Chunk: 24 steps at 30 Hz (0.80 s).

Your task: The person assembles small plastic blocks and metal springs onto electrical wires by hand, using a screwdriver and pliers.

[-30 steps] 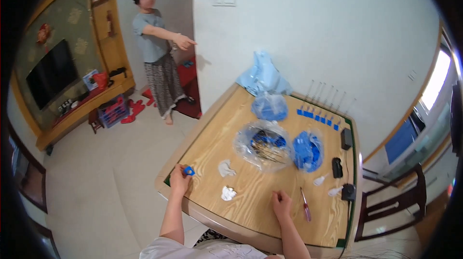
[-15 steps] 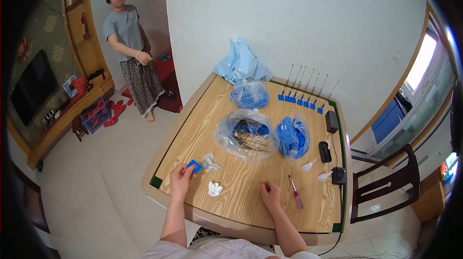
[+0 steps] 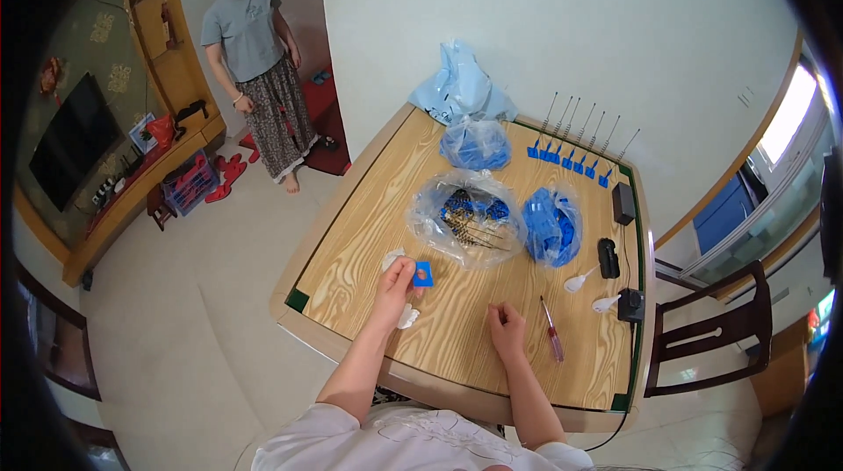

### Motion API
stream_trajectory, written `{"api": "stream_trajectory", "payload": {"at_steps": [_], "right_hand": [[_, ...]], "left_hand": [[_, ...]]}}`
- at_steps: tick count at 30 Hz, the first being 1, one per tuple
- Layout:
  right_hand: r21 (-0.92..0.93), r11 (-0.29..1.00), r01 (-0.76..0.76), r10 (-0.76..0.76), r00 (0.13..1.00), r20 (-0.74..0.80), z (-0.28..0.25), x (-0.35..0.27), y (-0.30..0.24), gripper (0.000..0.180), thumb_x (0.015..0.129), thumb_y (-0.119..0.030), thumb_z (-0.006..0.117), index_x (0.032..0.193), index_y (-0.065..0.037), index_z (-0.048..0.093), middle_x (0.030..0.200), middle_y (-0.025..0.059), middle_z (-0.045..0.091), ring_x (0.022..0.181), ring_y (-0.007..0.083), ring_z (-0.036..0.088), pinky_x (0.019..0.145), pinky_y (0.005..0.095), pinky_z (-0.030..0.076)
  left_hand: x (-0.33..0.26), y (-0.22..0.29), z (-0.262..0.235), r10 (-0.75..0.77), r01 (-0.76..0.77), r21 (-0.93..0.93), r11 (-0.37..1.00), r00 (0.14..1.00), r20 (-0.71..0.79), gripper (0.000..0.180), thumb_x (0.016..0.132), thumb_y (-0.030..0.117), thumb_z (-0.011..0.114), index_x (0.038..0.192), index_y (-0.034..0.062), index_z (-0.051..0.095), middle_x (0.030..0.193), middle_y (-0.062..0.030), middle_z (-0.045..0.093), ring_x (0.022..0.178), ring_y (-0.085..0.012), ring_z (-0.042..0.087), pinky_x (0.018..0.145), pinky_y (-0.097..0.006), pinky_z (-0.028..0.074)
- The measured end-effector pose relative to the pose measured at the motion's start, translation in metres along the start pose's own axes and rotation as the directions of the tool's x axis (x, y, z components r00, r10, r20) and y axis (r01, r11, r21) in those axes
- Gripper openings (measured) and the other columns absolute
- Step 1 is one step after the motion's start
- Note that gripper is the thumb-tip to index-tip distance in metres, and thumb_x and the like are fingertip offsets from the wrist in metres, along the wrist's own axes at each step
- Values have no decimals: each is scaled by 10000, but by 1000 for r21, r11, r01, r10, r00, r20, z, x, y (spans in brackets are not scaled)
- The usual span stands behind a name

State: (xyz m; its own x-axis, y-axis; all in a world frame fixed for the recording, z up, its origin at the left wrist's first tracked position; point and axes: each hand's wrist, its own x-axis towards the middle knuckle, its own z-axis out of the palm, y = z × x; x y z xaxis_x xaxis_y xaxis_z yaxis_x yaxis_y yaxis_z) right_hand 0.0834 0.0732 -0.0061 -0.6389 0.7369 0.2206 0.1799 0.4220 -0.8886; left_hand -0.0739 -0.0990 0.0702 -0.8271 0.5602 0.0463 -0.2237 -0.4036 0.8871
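**Small blue part held at desk; loose items close by**

The left hand (image 3: 395, 282) was closed on a small blue square part (image 3: 423, 274), pinched at its edge between thumb and fingers, just above the wooden desk (image 3: 351, 234). The right hand (image 3: 507, 328) rested on the desk in a loose fist; whether it held anything could not be told.

Taking the blue part as landmark: white scraps (image 3: 407, 317) lay just beside it, toward the person. A clear bag of dark and blue parts (image 3: 465, 216) sat near it on the far side, with a second blue-filled bag (image 3: 553, 227) beyond that. A red-handled screwdriver (image 3: 552, 337) lay to its right, just past the right hand. A row of blue-based pins (image 3: 571, 155) stood well apart at the far edge. Another person (image 3: 255, 58) stood on the floor, away from the desk.

Risks, as judged: the pinch was narrow, so the part could slip and land among the scraps. A sweep of the right forearm could roll the screwdriver off the near edge.
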Motion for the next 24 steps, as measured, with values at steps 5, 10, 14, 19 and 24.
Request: {"api": "stream_trajectory", "payload": {"at_steps": [5, 10, 14, 19, 24], "right_hand": [[-11, 1000, 10, -10, 1000, -2, -1, -1, -5, 244, 816, -171, 637, 703, 24, 545, 518, 79, 446, 487, 109, 404, 468, 288, 369], [-9, 1000, 27, -28, 1000, -12, 0, 0, 1, 247, 817, -178, 637, 711, 25, 545, 517, 81, 438, 489, 115, 392, 468, 293, 365], [23, 1000, 3, -3, 1000, -3, -1, 1, -2, 252, 817, -180, 636, 711, 27, 538, 521, 82, 442, 495, 114, 392, 469, 293, 364], [-9, 1000, 3, -3, 1000, -3, 0, 1, 1, 248, 819, -181, 633, 718, 28, 547, 521, 82, 447, 494, 115, 398, 471, 291, 368], [-10, 1000, 23, -23, 1000, -6, -2, 0, -1, 246, 819, -184, 634, 722, 28, 554, 523, 85, 457, 492, 112, 407, 474, 290, 373]], "left_hand": [[-3, -5, 12, 27, -32, 107, 994, 998, 53, 194, 957, 210, 442, 862, 59, 518, 736, -9, 541, 601, -74, 480, 577, -207, 401], [-10, -4, 24, -25, 22, 59, 998, 998, 63, 206, 962, 208, 427, 839, 63, 506, 718, -2, 527, 595, -64, 460, 564, -203, 387], [-16, -2, 30, 6, -27, 195, 980, 994, 110, 221, 966, 218, 416, 823, 67, 493, 694, 10, 504, 589, -52, 440, 551, -195, 374], [-17, -6, 31, -2, -17, 246, 969, 997, 78, 233, 969, 227, 407, 812, 72, 483, 682, 22, 487, 579, -43, 426, 528, -191, 360], [-19, -5, 34, 23, -35, 328, 944, 999, 41, 257, 970, 241, 406, 779, 78, 459, 657, 27, 460, 559, -42, 397, 506, -197, 339]]}}
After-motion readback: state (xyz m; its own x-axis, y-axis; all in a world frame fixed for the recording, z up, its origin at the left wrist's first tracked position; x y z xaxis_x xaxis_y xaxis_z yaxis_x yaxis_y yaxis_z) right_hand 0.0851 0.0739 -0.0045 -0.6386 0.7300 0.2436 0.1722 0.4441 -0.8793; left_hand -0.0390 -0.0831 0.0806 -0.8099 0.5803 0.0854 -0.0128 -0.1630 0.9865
